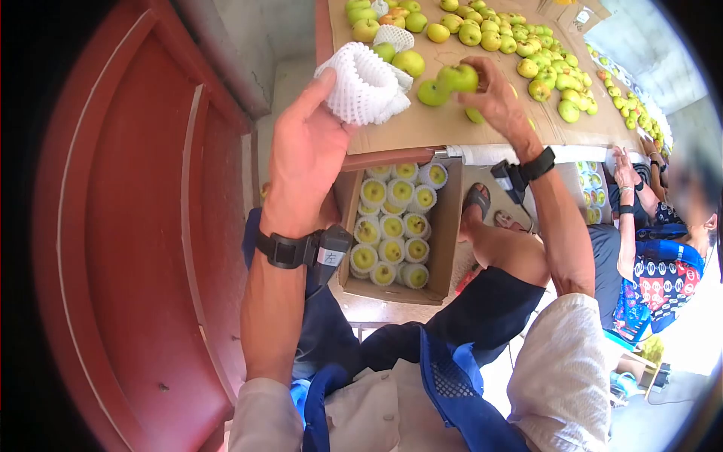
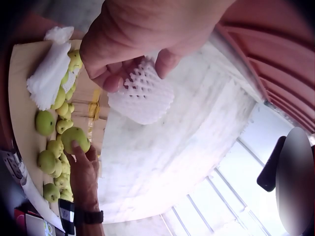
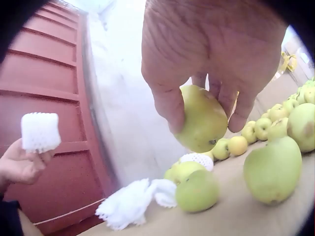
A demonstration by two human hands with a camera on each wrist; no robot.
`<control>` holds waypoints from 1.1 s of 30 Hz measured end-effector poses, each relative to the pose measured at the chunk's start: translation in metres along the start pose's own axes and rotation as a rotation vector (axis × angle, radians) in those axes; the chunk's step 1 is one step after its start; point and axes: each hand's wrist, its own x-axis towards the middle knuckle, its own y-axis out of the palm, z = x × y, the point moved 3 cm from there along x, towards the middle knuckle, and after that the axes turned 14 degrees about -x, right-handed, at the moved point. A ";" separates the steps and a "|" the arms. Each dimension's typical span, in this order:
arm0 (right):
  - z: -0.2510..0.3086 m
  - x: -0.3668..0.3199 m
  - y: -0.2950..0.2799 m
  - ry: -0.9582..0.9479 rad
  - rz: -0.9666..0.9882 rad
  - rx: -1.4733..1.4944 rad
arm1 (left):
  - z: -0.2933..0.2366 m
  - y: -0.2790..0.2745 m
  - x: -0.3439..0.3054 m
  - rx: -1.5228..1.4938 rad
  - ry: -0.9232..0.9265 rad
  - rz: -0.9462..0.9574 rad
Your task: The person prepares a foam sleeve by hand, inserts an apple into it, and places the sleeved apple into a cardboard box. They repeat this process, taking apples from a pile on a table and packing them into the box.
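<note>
My left hand (image 1: 307, 151) holds up a white foam fruit net (image 1: 348, 84), its round mouth showing in the head view. In the left wrist view the thumb and fingers pinch the edge of this net (image 2: 142, 96). My right hand (image 1: 497, 105) grips a yellow-green apple (image 3: 202, 118) between thumb and fingers, over the cardboard-covered table. Another green apple (image 1: 431, 93) lies just below it on the cardboard. Beside the left hand, loose foam nets (image 3: 128, 204) lie next to a few apples.
Many apples (image 1: 542, 71) spread over the cardboard tabletop (image 1: 422, 132). Below its front edge stands a carton (image 1: 444, 260) with rows of netted apples (image 1: 392, 226). A red door (image 1: 143, 226) is at the left. Another person (image 1: 655, 256) sits at the right.
</note>
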 end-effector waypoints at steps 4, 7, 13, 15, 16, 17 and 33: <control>0.026 -0.036 0.029 0.022 0.016 -0.019 | 0.001 -0.004 0.001 -0.015 -0.015 -0.011; 0.021 -0.049 0.045 0.056 0.109 -0.146 | 0.003 -0.010 0.002 -0.020 -0.023 -0.030; 0.017 -0.057 0.043 0.077 0.104 -0.128 | 0.001 -0.010 0.004 -0.003 -0.026 -0.030; 0.017 -0.058 0.042 0.087 0.095 -0.122 | 0.001 -0.011 0.005 -0.003 -0.024 -0.036; 0.016 -0.058 0.043 0.080 0.087 -0.125 | 0.002 -0.012 0.006 0.001 -0.029 -0.035; 0.014 -0.059 0.044 0.074 0.079 -0.128 | 0.003 -0.012 0.006 0.005 -0.035 -0.035; 0.016 -0.068 0.046 0.042 0.073 -0.135 | 0.021 -0.010 0.009 0.065 -0.102 -0.008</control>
